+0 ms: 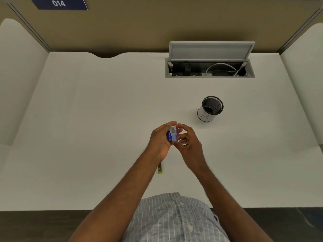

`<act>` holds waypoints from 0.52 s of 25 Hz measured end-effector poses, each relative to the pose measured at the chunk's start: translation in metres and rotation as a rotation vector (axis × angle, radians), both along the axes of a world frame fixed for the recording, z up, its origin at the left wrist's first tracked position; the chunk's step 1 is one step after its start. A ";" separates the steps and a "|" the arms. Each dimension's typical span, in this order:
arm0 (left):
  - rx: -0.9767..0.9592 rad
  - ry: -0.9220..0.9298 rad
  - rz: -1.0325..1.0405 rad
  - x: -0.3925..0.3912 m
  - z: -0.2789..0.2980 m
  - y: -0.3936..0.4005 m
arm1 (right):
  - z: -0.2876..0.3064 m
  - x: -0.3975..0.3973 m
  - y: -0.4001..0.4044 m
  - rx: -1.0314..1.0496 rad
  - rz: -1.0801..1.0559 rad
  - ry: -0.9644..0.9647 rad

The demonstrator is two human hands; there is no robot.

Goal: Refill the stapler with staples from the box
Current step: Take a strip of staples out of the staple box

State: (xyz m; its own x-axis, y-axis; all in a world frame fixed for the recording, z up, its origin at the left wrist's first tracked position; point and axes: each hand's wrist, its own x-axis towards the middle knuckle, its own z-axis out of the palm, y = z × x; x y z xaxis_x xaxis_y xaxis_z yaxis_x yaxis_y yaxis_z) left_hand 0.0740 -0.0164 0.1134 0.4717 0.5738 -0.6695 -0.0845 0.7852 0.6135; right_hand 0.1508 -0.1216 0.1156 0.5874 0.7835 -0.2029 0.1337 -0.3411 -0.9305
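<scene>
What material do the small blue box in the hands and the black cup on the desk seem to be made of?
The blue box, held by the left hand with the right hand at its end, looks like thin printed cardboard with a slightly glossy face: flat panels, sharp folds. The black cup looks like metal mesh, since its inner wall shows a fine grid; a white label wraps its outside.

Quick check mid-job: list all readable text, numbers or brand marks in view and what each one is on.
"014": white digits on the dark blue sign on the partition.
"B": handwritten on the mesh pen cup's white band; further marks unclear.
Staple box, held in left hand: white brand lettering, too blurred to read.
</scene>
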 end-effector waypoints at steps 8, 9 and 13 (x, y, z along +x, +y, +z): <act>0.034 0.133 -0.022 0.003 -0.016 0.020 | -0.014 0.020 0.026 -0.136 0.262 -0.274; 0.039 0.151 -0.019 0.004 -0.018 0.023 | -0.016 0.025 0.031 -0.156 0.300 -0.296; -0.075 0.127 0.044 0.015 -0.021 0.038 | -0.023 0.035 0.054 -0.147 0.325 -0.236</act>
State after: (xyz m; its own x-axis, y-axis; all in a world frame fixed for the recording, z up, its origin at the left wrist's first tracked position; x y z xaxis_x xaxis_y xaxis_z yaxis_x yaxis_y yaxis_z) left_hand 0.0890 0.0213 0.0923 0.3561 0.5385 -0.7637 -0.0453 0.8263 0.5614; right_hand 0.1862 -0.0678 0.0930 0.3584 0.9083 -0.2157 0.4592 -0.3727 -0.8064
